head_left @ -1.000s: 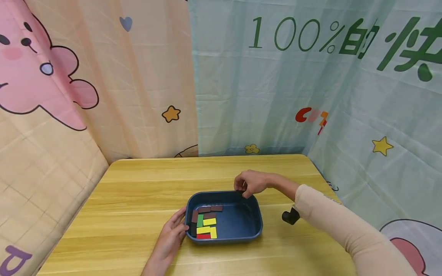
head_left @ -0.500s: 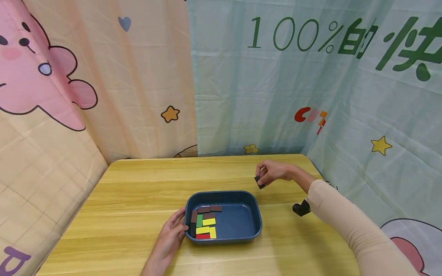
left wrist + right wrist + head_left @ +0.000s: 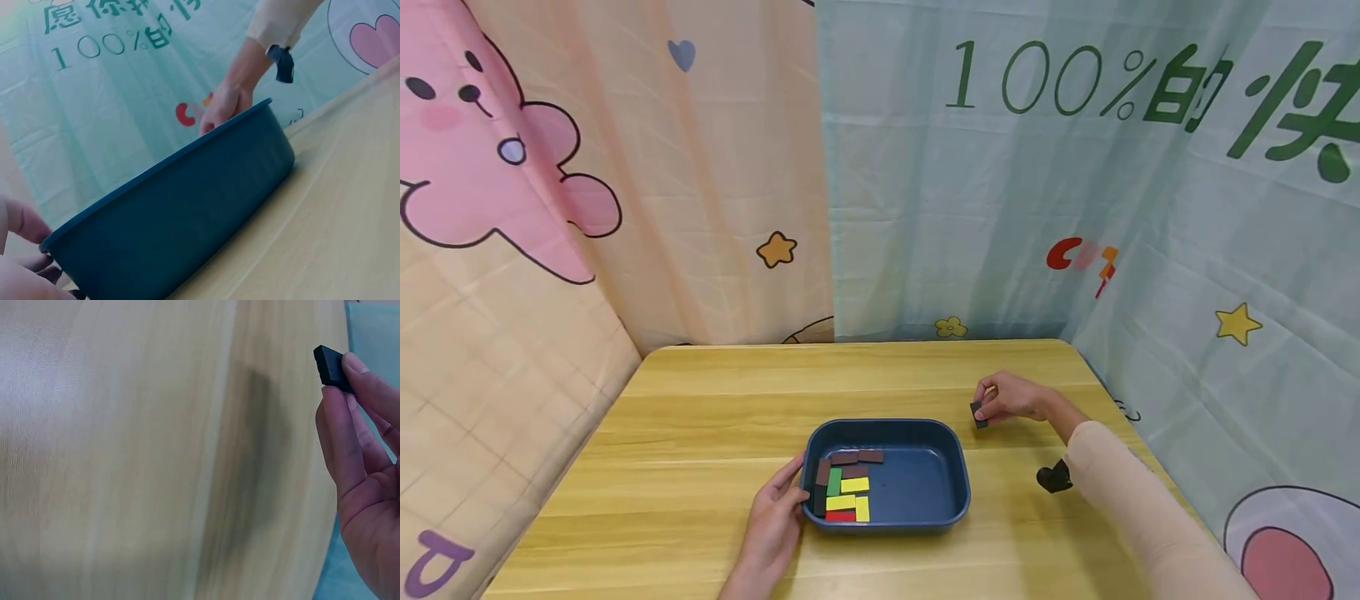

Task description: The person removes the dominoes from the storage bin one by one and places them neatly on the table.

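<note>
A dark blue plastic tray (image 3: 917, 487) sits on the table. My left hand (image 3: 771, 527) grips its left rim, with the thumb over the edge; the left wrist view shows the tray's outer wall (image 3: 187, 200). Inside, at the left, lie flat domino-like blocks: brown (image 3: 871, 457), green (image 3: 835, 481), yellow (image 3: 854, 485), red (image 3: 840, 517) and black (image 3: 819, 500). My right hand (image 3: 1011, 397), right of the tray's far corner, pinches a black block (image 3: 330, 366) between thumb and fingers, held above the tabletop. The right wrist view shows its ridged or grooved narrow side.
The wooden table (image 3: 700, 417) extends around the tray. Printed curtains (image 3: 940, 208) hang close behind it and at both sides. A black device (image 3: 1055, 477) is strapped at my right wrist.
My right hand has carried the black block from the tray's far right corner outward to the right, then down nearer the table. The left hand keeps its hold on the tray.
</note>
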{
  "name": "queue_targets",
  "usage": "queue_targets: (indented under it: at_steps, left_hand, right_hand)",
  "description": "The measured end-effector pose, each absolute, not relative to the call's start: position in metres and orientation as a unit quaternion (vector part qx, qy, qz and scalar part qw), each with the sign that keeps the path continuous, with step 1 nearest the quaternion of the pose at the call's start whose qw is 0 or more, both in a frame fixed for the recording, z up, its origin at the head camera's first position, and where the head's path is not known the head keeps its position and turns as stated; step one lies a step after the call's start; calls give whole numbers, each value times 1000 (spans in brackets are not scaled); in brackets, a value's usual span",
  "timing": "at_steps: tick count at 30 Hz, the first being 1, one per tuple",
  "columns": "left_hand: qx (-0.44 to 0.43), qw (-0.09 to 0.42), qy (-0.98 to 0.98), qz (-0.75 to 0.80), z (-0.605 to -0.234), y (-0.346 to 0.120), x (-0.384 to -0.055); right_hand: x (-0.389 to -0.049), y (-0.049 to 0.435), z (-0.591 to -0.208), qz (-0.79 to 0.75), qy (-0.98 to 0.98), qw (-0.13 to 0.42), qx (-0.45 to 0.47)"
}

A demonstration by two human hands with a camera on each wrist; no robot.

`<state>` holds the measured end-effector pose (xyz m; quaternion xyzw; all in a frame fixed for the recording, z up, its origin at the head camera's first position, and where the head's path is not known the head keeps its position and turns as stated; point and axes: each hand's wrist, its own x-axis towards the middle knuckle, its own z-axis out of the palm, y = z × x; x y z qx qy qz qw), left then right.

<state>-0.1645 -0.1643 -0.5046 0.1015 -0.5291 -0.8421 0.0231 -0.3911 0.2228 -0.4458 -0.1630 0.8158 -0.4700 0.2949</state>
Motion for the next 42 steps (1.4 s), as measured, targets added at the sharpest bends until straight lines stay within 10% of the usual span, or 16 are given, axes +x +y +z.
queue_targets:
  at_steps: [21,42]
  left_hand:
    - [156,16,-607,-779,-500,-163,-165]
    - [154,11,-609,-778,-503,-169,-166]
  right_hand:
    - [-384,221,-484,-352,899,190,-179]
    - [-388,205,-438,-286,907,133,-278]
